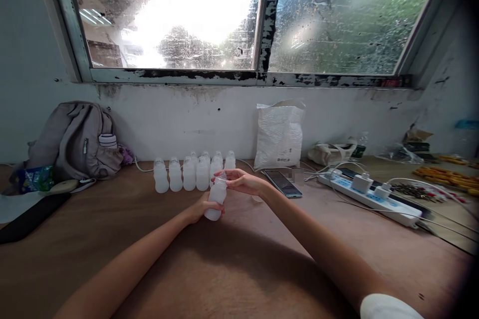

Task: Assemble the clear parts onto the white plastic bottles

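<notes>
A frosted white baby bottle [217, 193] is held tilted above the table in the middle of the view. My left hand [204, 208] is wrapped around its lower body. At the top, the fingers of my right hand [241, 182] grip the bottle's clear cap [222, 176]. Behind my hands stand several matching bottles [189, 174] in two rows, upright with clear tops. Partly hidden by my right wrist, a small clear round piece [257, 199] lies on the table.
A white plastic bag [279, 137] stands against the wall, with a phone [283, 183] in front. Rightward lies a power strip [370, 198] with chargers and loose cables. A grey backpack [77, 142] and a black flat item [33, 217] are on the left of the brown table [179, 279].
</notes>
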`<state>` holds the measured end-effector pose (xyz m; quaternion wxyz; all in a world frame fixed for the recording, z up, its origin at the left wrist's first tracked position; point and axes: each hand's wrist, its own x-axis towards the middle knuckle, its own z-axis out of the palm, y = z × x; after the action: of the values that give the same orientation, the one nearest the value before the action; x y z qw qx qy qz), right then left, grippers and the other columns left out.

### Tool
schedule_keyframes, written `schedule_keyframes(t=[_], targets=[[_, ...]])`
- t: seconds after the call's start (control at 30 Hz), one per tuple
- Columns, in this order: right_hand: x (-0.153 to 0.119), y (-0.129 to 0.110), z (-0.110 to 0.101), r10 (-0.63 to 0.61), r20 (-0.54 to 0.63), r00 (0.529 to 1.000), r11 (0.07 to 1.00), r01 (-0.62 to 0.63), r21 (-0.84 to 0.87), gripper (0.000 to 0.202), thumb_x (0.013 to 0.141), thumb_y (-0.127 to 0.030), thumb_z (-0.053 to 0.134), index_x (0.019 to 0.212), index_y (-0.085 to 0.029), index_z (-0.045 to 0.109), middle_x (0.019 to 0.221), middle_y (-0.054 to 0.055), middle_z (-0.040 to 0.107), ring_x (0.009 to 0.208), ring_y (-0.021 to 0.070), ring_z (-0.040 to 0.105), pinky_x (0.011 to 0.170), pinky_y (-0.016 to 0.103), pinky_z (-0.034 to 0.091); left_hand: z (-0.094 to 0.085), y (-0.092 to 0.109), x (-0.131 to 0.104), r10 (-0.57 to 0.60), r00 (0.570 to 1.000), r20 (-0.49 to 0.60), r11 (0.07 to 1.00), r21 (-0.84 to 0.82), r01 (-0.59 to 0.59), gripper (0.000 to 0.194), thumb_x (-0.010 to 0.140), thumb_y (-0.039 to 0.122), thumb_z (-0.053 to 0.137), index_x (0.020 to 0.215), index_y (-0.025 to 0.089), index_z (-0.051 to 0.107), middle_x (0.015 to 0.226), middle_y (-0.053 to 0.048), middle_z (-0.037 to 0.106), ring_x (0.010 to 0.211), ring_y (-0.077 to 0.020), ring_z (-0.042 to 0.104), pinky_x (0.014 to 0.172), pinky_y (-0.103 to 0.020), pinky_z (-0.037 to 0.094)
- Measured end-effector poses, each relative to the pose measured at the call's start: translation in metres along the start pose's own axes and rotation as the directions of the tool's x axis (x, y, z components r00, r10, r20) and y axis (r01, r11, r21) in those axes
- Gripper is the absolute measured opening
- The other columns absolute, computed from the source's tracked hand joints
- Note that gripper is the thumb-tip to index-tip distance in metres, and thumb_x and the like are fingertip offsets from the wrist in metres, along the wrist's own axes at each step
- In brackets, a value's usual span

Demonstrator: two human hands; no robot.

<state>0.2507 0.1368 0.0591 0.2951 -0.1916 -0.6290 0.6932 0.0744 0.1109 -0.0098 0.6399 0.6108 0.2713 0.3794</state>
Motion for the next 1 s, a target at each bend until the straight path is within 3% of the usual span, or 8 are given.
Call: schedule_keyframes(t=[0.3, 0.57, 0.83, 1.0], targets=[[0.0026, 0.0079, -0.0025, -0.010, -0.030, 0.999, 0.998, 0.012, 0.065, 0.042, 0.066, -0.015, 0.066, 0.106, -0.015, 0.054, 0.105, 0.012, 0.060, 0.101, 0.0190, 0.053, 0.092, 0.033, 0.035, -0.0033, -0.0004, 0.0007, -0.025, 0.999, 0.024, 1.000, -0.016, 0.026, 0.022, 0.056, 0.020, 0.060, 0.075, 0.012, 0.054, 0.061, -0.002, 0.056, 0.052, -0.0125, 0.052, 0.050, -0.025, 0.040], [-0.0018, 0.0020, 0.0015, 0.008, -0.009, 1.000, 1.000, -0.008, -0.008, 0.042, 0.067, -0.018, 0.067, 0.107, -0.016, 0.055, 0.103, 0.009, 0.060, 0.099, 0.0174, 0.054, 0.091, 0.031, 0.036, -0.0030, 0.0019, -0.0004, -0.026, 0.998, 0.052, 1.000, -0.006, 0.027, 0.017, 0.055, 0.017, 0.058, 0.071, 0.012, 0.054, 0.059, -0.002, 0.057, 0.051, -0.0129, 0.052, 0.050, -0.025, 0.039], [0.0007, 0.0018, -0.0026, -0.045, -0.062, 0.997, 0.947, 0.023, -0.320, 0.046, 0.065, -0.030, 0.068, 0.107, -0.015, 0.054, 0.093, 0.006, 0.062, 0.087, 0.0155, 0.056, 0.080, 0.029, 0.041, -0.0035, 0.0010, -0.0003, -0.020, 0.998, 0.055, 0.999, 0.041, 0.017, 0.014, 0.058, 0.019, 0.055, 0.071, 0.014, 0.052, 0.058, -0.001, 0.056, 0.051, -0.0131, 0.052, 0.048, -0.024, 0.039], [0.0065, 0.0046, 0.0060, -0.130, -0.259, 0.957, 0.799, -0.053, -0.598, 0.036, 0.067, -0.043, 0.063, 0.087, -0.013, 0.057, 0.070, 0.002, 0.059, 0.064, 0.0126, 0.056, 0.059, 0.024, 0.045, -0.0012, -0.0018, 0.0019, -0.015, 1.000, -0.004, 0.993, 0.119, 0.016, 0.017, 0.061, 0.024, 0.056, 0.074, 0.014, 0.050, 0.062, -0.002, 0.057, 0.054, -0.0142, 0.053, 0.051, -0.025, 0.040]])
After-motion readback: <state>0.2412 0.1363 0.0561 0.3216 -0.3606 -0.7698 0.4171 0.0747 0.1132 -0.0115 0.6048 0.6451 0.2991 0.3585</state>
